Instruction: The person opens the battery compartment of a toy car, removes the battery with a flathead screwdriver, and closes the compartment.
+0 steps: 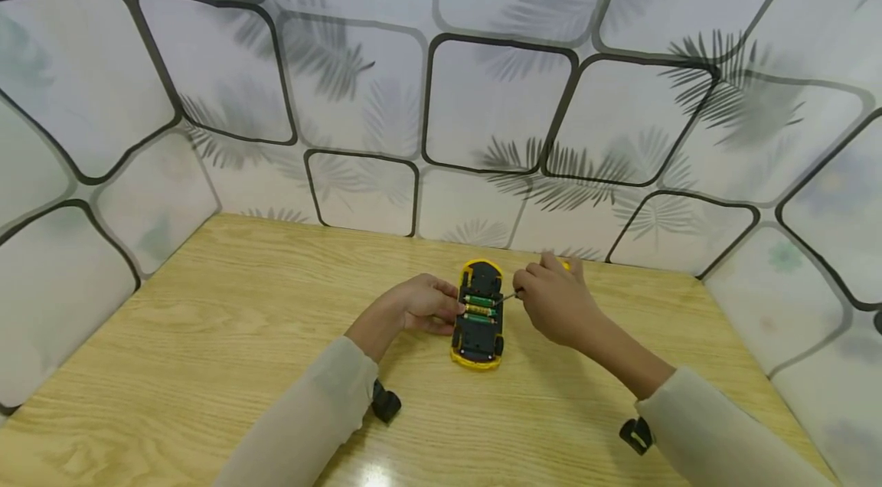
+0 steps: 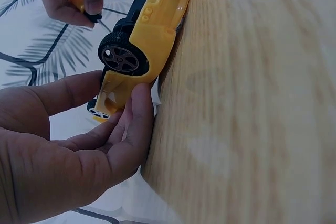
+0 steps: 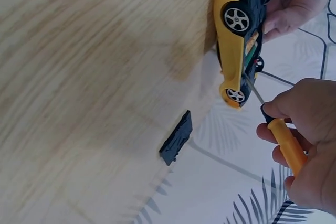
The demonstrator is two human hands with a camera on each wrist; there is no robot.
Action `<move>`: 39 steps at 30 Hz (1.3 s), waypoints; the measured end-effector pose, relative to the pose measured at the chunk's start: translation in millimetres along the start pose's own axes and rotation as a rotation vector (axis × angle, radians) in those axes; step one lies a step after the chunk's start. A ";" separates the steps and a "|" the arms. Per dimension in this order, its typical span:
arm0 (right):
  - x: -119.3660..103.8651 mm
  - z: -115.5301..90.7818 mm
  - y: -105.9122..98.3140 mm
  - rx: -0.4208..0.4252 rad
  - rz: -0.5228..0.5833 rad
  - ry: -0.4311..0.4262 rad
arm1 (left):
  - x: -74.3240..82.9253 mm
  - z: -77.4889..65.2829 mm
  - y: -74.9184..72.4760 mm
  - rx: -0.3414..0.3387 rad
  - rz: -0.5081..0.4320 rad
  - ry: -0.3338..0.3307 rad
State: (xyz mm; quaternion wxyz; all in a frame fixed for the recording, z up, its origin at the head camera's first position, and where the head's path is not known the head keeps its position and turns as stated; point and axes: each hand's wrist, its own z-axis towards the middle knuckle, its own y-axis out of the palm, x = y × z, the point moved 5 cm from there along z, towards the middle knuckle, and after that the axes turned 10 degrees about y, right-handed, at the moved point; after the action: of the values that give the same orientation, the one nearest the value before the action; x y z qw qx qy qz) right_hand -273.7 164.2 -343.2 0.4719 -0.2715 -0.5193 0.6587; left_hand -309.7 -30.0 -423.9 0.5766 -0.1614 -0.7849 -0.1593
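A yellow toy car (image 1: 477, 345) lies upside down on the table, its black underside up and several green and gold batteries (image 1: 480, 310) in the open compartment. My left hand (image 1: 429, 305) holds the car by its left side, thumb at the compartment's edge and fingers along the body. In my right hand (image 1: 554, 299) is a screwdriver (image 3: 287, 145) with an orange handle and dark collar. Its thin metal tip meets the car beside the batteries; exact contact is too small to tell. A black battery cover (image 3: 177, 138) lies apart from the car in the right wrist view.
The wooden table (image 1: 227, 318) meets a patterned wall covering (image 1: 496, 104) just behind the car. Black wrist camera mounts (image 1: 386, 401) hang below both sleeves, close above the tabletop.
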 end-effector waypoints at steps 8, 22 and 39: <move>13.8 -10.4 9.6 0.095 0.165 0.012 | -0.3 0.1 -0.5 -0.001 0.006 0.008; 28.2 -22.5 28.0 0.186 0.418 0.027 | 0.0 -0.9 -0.3 0.010 0.012 0.008; 32.9 -22.9 32.9 0.144 0.436 0.053 | 0.4 -0.9 -0.8 0.010 -0.013 0.005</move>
State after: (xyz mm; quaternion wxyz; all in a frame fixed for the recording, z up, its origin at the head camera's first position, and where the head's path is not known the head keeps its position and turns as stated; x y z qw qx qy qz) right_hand -278.9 203.2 -377.0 0.3498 -0.3600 -0.3874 0.7733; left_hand -309.4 -31.0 -423.3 0.5783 -0.1529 -0.7853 -0.1599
